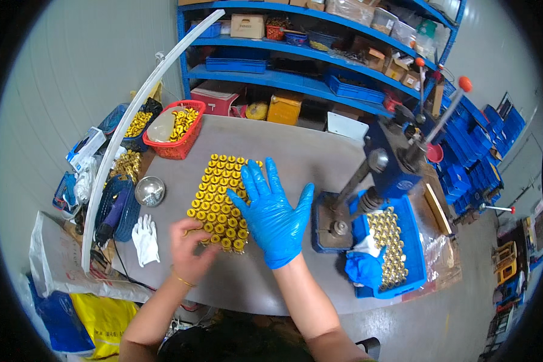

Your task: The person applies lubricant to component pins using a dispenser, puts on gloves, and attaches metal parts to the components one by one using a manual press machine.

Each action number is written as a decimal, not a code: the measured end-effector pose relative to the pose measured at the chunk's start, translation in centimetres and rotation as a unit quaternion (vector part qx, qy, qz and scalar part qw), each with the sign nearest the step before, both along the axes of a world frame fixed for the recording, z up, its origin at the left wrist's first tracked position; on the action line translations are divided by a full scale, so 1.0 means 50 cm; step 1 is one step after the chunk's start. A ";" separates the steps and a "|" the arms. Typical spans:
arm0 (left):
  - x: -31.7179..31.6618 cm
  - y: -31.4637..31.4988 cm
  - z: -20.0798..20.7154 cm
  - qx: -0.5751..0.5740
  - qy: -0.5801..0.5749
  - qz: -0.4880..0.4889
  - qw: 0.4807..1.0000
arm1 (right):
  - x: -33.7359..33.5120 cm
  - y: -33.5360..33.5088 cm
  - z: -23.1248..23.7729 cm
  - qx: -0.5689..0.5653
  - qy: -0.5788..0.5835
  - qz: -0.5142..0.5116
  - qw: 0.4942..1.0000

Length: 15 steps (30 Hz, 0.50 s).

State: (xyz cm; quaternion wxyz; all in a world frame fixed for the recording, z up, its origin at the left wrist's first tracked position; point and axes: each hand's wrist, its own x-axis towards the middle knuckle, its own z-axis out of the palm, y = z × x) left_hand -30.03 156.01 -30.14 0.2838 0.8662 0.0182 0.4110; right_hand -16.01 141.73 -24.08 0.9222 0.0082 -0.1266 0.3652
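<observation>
Aligning the round, yellow, metallic-looking pieces [217, 199] needs light touches; the blue-gloved right hand [274, 220] has fingers apart; whether the blurred bare left hand [190, 248] grips, I cannot tell.

So the person's bare left hand [190, 248], kinda blurry here, is right at the lower left edge of a block of yellow round pieces [217, 196] lined up in rows on the grey worktop [295, 142], while the blue-gloved right hand [276, 220] is spread wide over their right side. Off to the left there's a white glove [145, 241], a metal bowl [139, 188] and a red basket [184, 148] of yellow parts [184, 122]. Over on the right, a lever press [398, 160] stands just beside a blue tray [417, 268] full of shiny metal pieces [386, 238].
</observation>
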 end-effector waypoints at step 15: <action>0.018 -0.288 0.103 0.271 -0.099 -0.079 0.954 | -0.046 -0.178 -0.028 -0.168 -0.046 -0.147 0.974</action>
